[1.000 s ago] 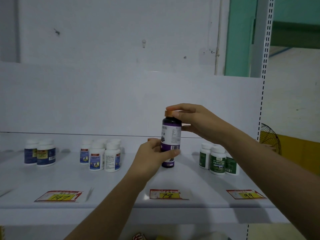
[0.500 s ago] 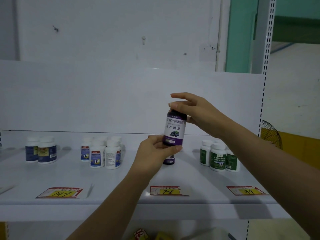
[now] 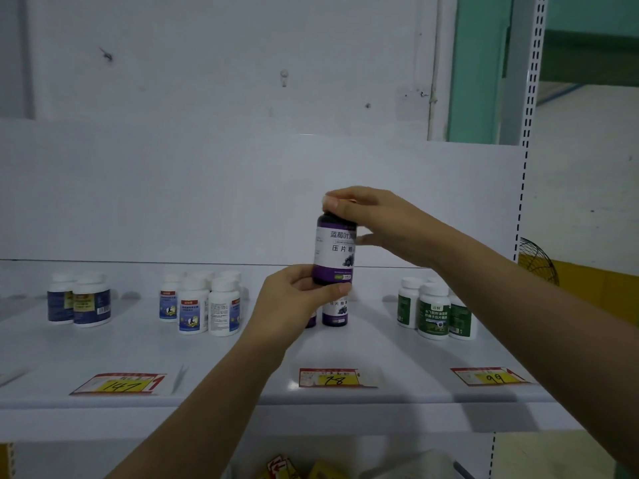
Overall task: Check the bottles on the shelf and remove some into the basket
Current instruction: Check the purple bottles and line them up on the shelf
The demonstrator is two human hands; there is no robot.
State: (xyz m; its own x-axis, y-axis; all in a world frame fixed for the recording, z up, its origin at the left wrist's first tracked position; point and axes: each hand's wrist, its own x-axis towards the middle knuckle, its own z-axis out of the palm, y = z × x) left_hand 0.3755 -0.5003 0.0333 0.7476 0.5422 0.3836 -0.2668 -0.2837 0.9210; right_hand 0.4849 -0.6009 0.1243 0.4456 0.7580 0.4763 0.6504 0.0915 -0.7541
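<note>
A dark purple bottle (image 3: 334, 250) with a white label is held upright above the white shelf (image 3: 262, 364). My left hand (image 3: 294, 302) grips its base from below. My right hand (image 3: 377, 223) covers its cap from above and the right. Behind my left hand, more purple bottles (image 3: 334, 312) stand on the shelf. No basket is clearly in view.
On the shelf stand dark blue bottles (image 3: 83, 302) at far left, white-and-blue bottles (image 3: 204, 305) left of centre and green bottles (image 3: 435, 314) at right. Price tags reading 147 (image 3: 121, 384), 78 (image 3: 333, 377) and 99 (image 3: 491, 376) lie along the front edge. Coloured packets (image 3: 297, 468) show below.
The purple bottle has been lifted off the shelf and turned, so its front label now faces me. Both hands rose with it.
</note>
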